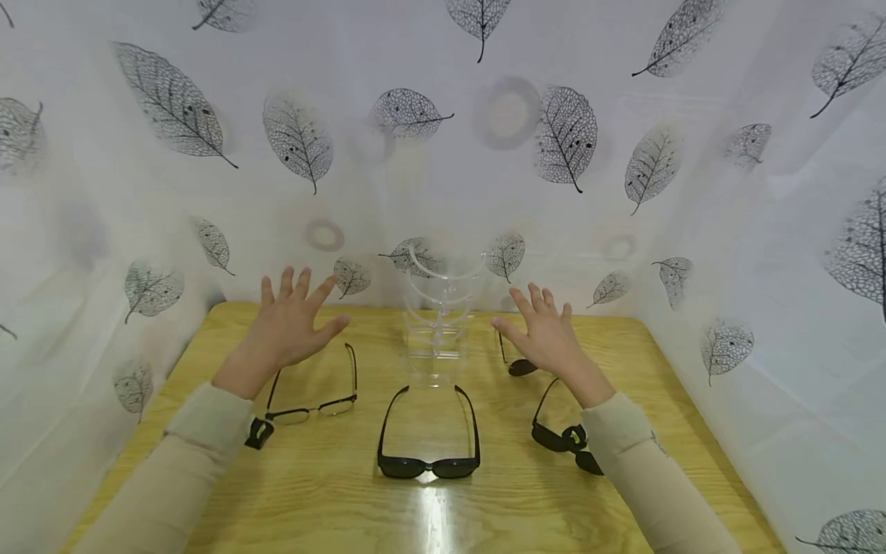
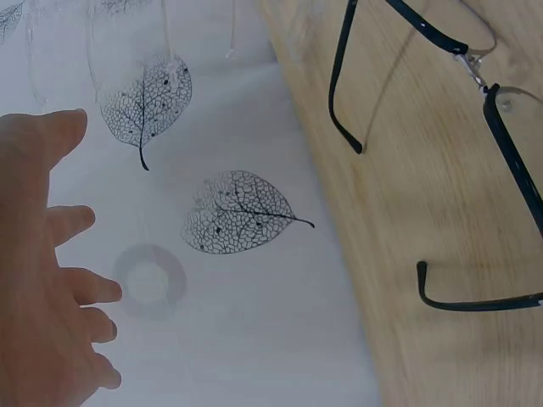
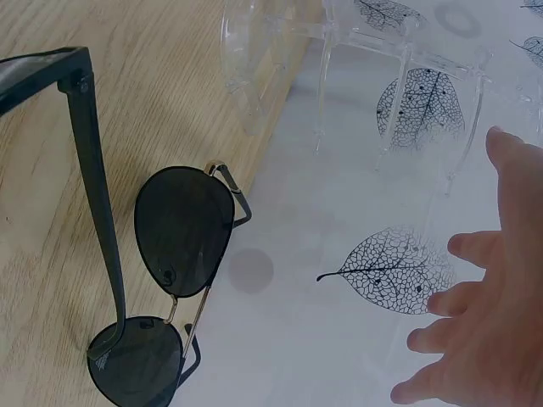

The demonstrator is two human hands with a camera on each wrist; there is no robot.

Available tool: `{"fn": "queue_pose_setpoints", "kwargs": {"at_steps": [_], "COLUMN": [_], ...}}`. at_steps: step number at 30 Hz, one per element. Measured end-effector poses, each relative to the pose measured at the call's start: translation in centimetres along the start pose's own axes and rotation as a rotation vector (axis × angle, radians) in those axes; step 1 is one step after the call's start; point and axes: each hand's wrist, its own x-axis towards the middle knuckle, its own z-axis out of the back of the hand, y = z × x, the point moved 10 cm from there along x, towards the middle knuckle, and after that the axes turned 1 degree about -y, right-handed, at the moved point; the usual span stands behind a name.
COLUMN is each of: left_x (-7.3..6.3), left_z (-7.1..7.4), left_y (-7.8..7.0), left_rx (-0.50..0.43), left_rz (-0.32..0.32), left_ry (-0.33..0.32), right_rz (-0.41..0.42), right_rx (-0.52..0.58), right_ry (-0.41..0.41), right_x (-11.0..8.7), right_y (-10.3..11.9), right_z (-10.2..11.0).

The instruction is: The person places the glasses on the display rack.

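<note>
My left hand [image 1: 280, 327] is spread with straight fingers and holds nothing. Below it on the table lies a pair of black half-rim eyeglasses [image 1: 277, 416] with clear lenses, temples unfolded. My right hand [image 1: 547, 335], fingers also apart, holds nothing. Under it sits a pair of thin-framed aviator sunglasses [image 3: 185, 229], mostly hidden by the hand in the head view. Nearer the right sleeve are black sunglasses [image 1: 547, 438], partly covered. Black sunglasses [image 1: 429, 467] stand front centre, temples pointing away. Between the hands, at the back, rises a clear tiered eyewear stand [image 1: 436, 354] bearing no glasses.
The wooden table [image 1: 332, 492] ends at a pale leaf-printed sheet [image 1: 450, 192] hanging behind it and at both sides. Small black objects [image 1: 259, 433] show beside each cuff.
</note>
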Motion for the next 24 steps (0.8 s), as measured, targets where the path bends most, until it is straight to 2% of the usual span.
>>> {"fn": "queue_pose_setpoints", "kwargs": {"at_steps": [7, 11, 18, 24], "left_x": [-0.6, -1.2, -2.2, -3.3], "left_z": [-0.1, -0.2, -0.7, -1.4], "left_y": [-0.9, -1.4, -2.6, -3.7], "left_rx": [-0.062, -0.147, -0.324, -0.410], "left_rz": [-0.036, -0.064, -0.105, -0.152], "left_ry": [0.003, -0.003, 0.029, 0.016], "right_rz": [0.028, 0.049, 0.050, 0.082], "right_rx": [0.045, 0.101, 0.239, 0.319], "right_ry": [-0.003, -0.001, 0.006, -0.018], "right_x": [-0.8, -1.3, -2.8, -4.1], "right_y": [1.0, 1.8, 2.8, 3.7], "right_z": [0.2, 0.2, 0.1, -0.2]}}
